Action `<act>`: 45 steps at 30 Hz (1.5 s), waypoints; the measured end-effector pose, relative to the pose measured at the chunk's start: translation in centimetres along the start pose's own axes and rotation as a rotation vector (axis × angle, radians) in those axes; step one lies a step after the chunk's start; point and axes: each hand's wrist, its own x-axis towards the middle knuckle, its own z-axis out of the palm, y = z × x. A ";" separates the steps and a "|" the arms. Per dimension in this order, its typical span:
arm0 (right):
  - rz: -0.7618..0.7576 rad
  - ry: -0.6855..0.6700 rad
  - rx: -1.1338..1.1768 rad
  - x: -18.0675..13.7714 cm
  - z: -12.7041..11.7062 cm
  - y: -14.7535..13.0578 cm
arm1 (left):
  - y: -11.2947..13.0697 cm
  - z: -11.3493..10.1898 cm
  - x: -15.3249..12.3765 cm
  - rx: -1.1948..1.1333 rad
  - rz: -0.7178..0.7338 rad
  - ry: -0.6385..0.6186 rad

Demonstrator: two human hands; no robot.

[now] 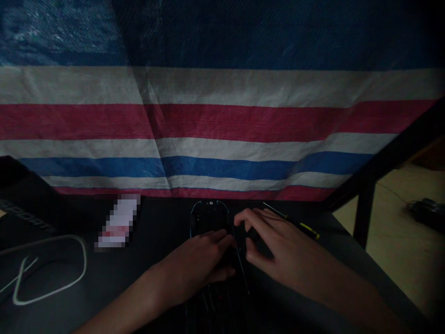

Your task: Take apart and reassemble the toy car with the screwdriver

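Observation:
A long dark device (210,221) with a rounded far end and thin bluish edges lies on the table in front of me. It looks like a toy car chassis, but most detail is lost in the dark. My left hand (203,260) lies across its middle, fingers bent and closed on it. My right hand (274,236) is at the device's right side, with thumb and index finger curved and apart. The gap between them is dark, and no held part can be made out. Beyond the right hand lies a screwdriver (308,230) with a yellow and black handle.
A pale blurred-out item (120,220), a white cable (85,264) and a dark box with lettering (31,204) are on the left of the black table (114,278). A striped plastic sheet (208,120) hangs behind. A dark frame leg (365,213) stands at right.

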 end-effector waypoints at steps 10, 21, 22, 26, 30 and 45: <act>-0.006 -0.038 -0.060 0.0 -0.4 0.6 | 0.7 -0.3 0.0 0.054 -0.022 -0.031; 0.053 -0.091 -0.038 0.0 -0.6 0.3 | 0.7 -0.5 0.1 0.070 -0.032 -0.055; 0.028 -0.088 -0.013 0.0 -0.6 0.3 | 0.7 -0.5 0.1 0.069 -0.034 -0.065; -0.011 -0.069 0.029 -0.1 -0.6 0.5 | 0.8 -0.5 0.0 0.059 -0.031 -0.057; -0.003 -0.061 -0.003 0.0 -0.6 0.6 | 0.9 -0.5 0.0 0.063 -0.032 -0.042; -0.073 -0.044 -0.023 0.1 -0.6 0.7 | 1.1 -0.1 0.0 0.125 -0.021 -0.004</act>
